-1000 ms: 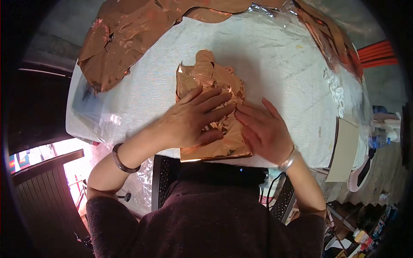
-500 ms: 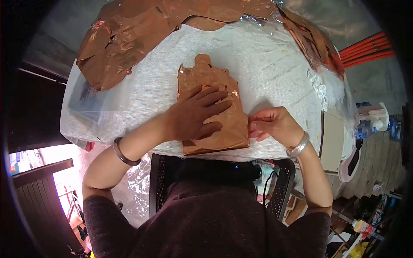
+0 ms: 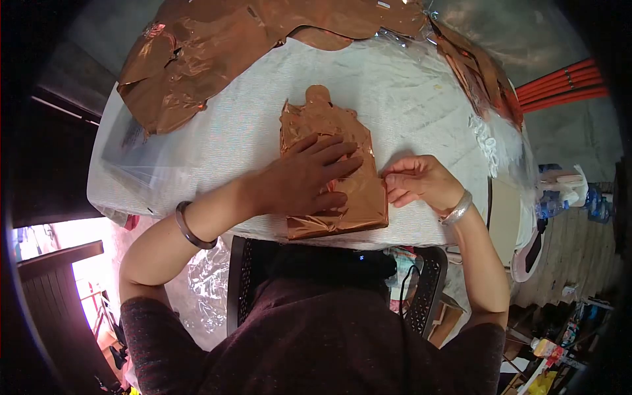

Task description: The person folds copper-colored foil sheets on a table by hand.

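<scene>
A shiny copper-coloured foil packet (image 3: 365,204) lies flat on the white-covered table, a rounded tab standing out at its far end. Its surface is creased, and the near edge looks slightly thick. Across its middle rests my left hand (image 3: 309,174), palm down with fingers spread, hiding part of the foil. At the packet's right edge, the thumb and fingers of my right hand (image 3: 424,185) are pinched together, on the foil edge as far as I can see.
Larger copper foil sheets (image 3: 224,52) cover the table's far and left rim, with more foil (image 3: 477,72) at the far right. White stringy material (image 3: 488,145) and a beige board (image 3: 503,214) are on the right. Clear plastic (image 3: 138,158) lies at the left.
The packet and both hands appear slightly further right, and the whole view has shifted a little. My left hand stays spread on the foil; my right hand stays at its right edge.
</scene>
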`<state>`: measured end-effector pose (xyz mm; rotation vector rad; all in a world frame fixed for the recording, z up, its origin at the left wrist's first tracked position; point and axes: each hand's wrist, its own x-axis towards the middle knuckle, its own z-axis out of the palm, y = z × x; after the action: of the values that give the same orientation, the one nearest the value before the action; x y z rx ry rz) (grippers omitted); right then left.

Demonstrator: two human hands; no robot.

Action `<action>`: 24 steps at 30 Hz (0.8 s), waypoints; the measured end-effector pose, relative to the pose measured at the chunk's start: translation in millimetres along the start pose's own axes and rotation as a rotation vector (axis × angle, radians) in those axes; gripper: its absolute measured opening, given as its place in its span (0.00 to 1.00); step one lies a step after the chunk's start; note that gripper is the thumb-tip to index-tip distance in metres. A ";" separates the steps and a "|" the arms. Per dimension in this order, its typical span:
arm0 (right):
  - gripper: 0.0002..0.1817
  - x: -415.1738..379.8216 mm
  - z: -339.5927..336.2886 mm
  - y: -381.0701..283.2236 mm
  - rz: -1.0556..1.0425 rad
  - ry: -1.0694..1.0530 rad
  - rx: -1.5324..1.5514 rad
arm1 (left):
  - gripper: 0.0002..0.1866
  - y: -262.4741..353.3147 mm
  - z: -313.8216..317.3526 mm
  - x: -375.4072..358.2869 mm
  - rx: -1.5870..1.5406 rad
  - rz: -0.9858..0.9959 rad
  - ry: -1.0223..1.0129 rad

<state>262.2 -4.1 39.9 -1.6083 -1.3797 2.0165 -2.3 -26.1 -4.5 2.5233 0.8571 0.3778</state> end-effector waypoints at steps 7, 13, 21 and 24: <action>0.14 -15.7 2.7 1.5 0.063 -0.065 -0.022 | 0.33 -2.7 2.2 -1.9 0.013 -0.007 -0.001; 0.13 -10.8 7.5 8.4 0.057 -0.070 0.106 | 0.32 -2.1 2.6 -0.7 0.032 -0.011 -0.003; 0.10 20.3 15.7 -6.1 -0.090 0.021 0.058 | 0.30 -2.3 2.3 -0.3 0.006 0.034 0.045; 0.05 37.3 11.6 -7.0 -0.068 -0.004 -0.030 | 0.30 -1.8 2.3 0.2 0.029 0.041 0.038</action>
<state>235.7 18.3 20.6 -1.5486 -1.4518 1.9714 -2.1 -25.4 -7.4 2.5713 0.8316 0.4306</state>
